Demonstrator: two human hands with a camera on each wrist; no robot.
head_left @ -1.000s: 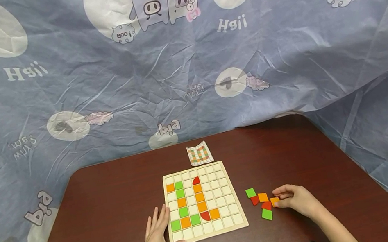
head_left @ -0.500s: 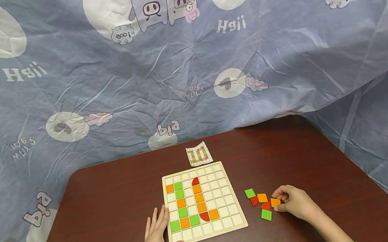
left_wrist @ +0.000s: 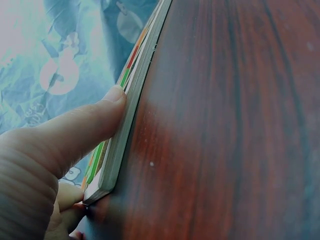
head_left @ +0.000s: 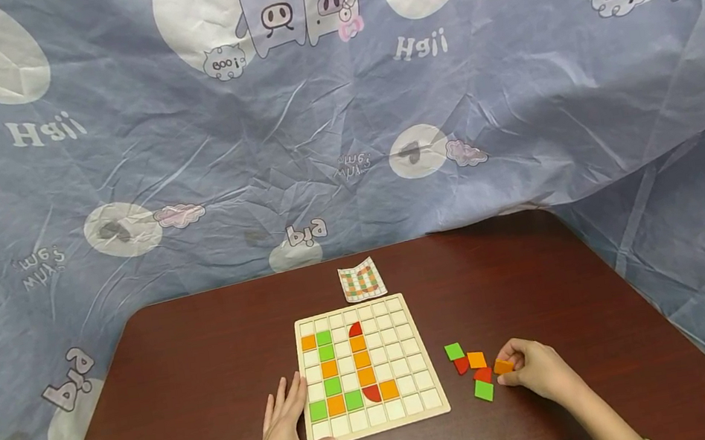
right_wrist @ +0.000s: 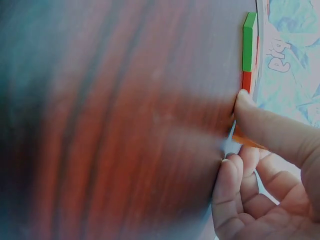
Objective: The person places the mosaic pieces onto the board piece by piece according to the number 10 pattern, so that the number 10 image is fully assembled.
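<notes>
In the head view, my right hand point(head_left: 541, 371) pinches an orange square tile point(head_left: 502, 366) between thumb and fingers, and the tile is tilted off the table. The right wrist view shows part of that orange tile point(right_wrist: 248, 141) behind the thumb. My left hand point(head_left: 281, 434) rests at the near-left corner of a wooden grid board point(head_left: 400, 368), fingers extended along its left side and thumb on its front edge. Green, orange and red pieces fill some of the board's cells. In the left wrist view the thumb point(left_wrist: 95, 120) touches the board's edge.
Beside the held tile lie loose pieces: a green square point(head_left: 454, 351), an orange square point(head_left: 477, 360), red quarter-rounds point(head_left: 462, 365) and another green square point(head_left: 484, 390). A printed pattern card point(head_left: 362, 281) sits behind the board. Patterned cloth point(head_left: 213, 142) hangs behind the dark table point(head_left: 210, 360).
My right fingers have closed on the orange tile and tipped it up from lying flat, shifting it slightly right. My left hand and the board stay in place.
</notes>
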